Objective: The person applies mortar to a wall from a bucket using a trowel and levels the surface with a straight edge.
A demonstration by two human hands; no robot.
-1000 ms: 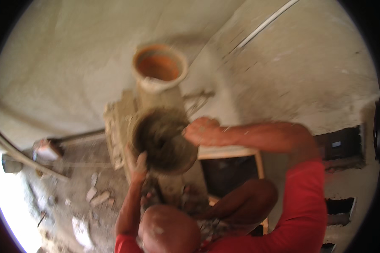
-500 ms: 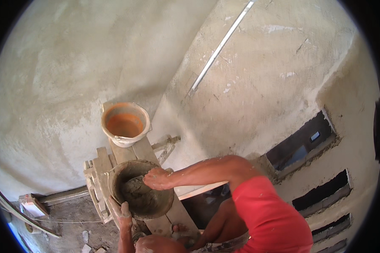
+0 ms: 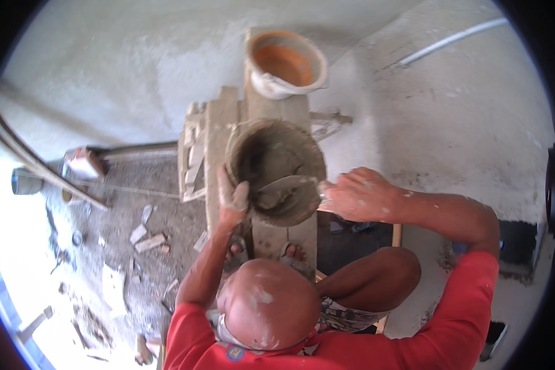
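A mortar-caked bucket (image 3: 235, 137) stands on a plank platform, with wet grey mortar (image 3: 283, 159) inside. At its left rim, my left hand (image 3: 233, 200) grips the side, fingers up along the wall. My right hand (image 3: 357, 194) is closed around the handle of a trowel (image 3: 283, 185) just beyond the right rim. The trowel's blade reaches into the bucket, over the mortar at its near side. My fingers hide most of the handle.
A second bucket (image 3: 277, 86), whitish outside and orange inside, stands at the platform's far end. The narrow planks (image 3: 220, 120) are raised above a floor (image 3: 160, 216) strewn with rubble. Plastered walls rise ahead and at right; openings lie at lower right. My feet rest on the planks.
The view has swung, so the buckets appear farther up and right. My right hand has moved from above the bucket to its right rim, bringing the trowel blade into sight. My left hand stays on the bucket.
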